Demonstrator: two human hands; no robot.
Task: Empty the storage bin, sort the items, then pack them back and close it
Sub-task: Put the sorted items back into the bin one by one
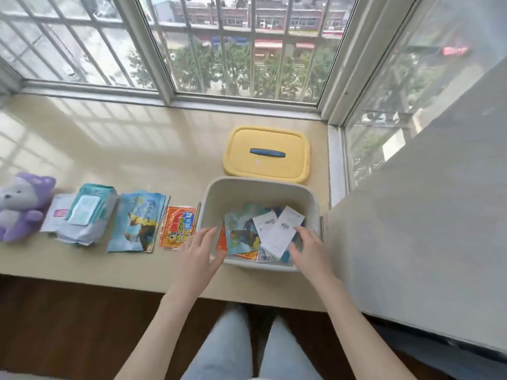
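Nearest me, the person's left hand (199, 248) is hovering at the near left corner of the storage bin (247, 192), its grip open with the fingers spread and nothing in it. The right hand (308, 246) is reaching over the near right side, fingers loosely bent above the contents. Its grip is also looking open, as I am seeing nothing pinched or held.

The bin is sitting on the worktop (123, 149) in front of the person. It is still holding a jumbled heap of loose packets (270, 231), white, blue and orange, overlapping at odd angles. To my eye the emptying is only partly done.

Running left from the bin, a sorted row is taking shape. An orange packet (177, 227) is lying just beside the bin wall, then a stack of blue packets (140, 223), then a wipes pack (85, 212) partly covering a white sachet (59, 215), and a purple plush toy (22, 204) at the far end.

Behind the bin, the yellow lid (267, 153) is resting flat, handle up, so the closing is not yet begun. I am judging that the rest of the emptying, more sorting, the repacking and the lidding are all still waiting.
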